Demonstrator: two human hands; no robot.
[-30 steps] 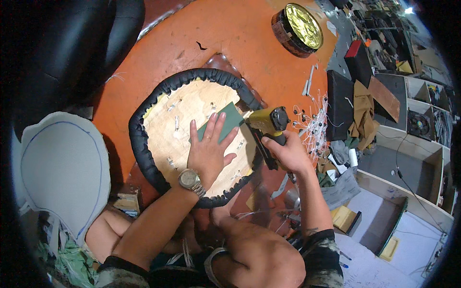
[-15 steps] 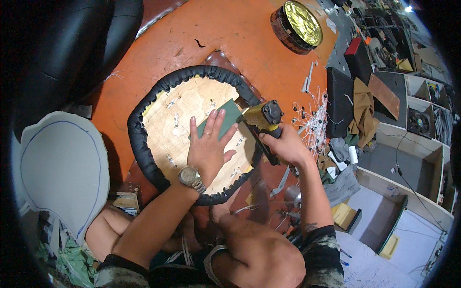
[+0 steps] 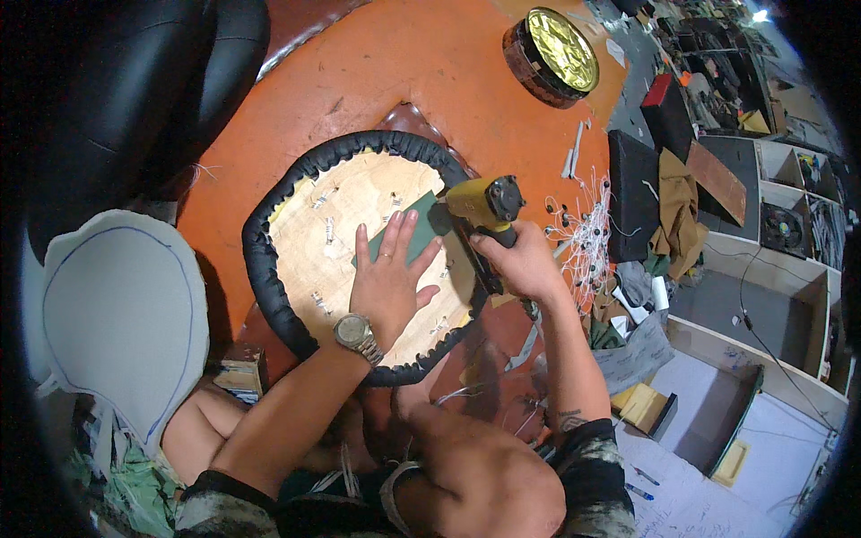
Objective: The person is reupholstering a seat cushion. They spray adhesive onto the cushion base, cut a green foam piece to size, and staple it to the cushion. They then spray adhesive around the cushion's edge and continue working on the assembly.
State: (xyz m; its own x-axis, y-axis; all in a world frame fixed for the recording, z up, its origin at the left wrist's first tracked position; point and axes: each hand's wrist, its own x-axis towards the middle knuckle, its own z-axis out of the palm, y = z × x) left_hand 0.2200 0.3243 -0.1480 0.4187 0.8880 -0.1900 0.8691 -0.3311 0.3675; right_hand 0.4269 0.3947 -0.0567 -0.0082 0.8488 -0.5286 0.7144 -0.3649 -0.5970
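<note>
Here's the left hand (image 3: 387,285), flat with fingers spread, over the green strip (image 3: 423,224) on the plywood base (image 3: 300,260) of the black seat cushion (image 3: 260,269), mid-scene. On the right, the right hand's (image 3: 525,260) fingers wrap the yellow staple gun (image 3: 480,202), its nose at the strip's far right end, contact unclear.

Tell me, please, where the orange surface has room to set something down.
The widest bare patch of orange surface lies between the round wooden panel with black edging and the round gold-foiled tin; a smaller one, between that panel and the shiny black padding. Tangled white strings crowd the area right of the yellow-and-black handheld tool.
</note>
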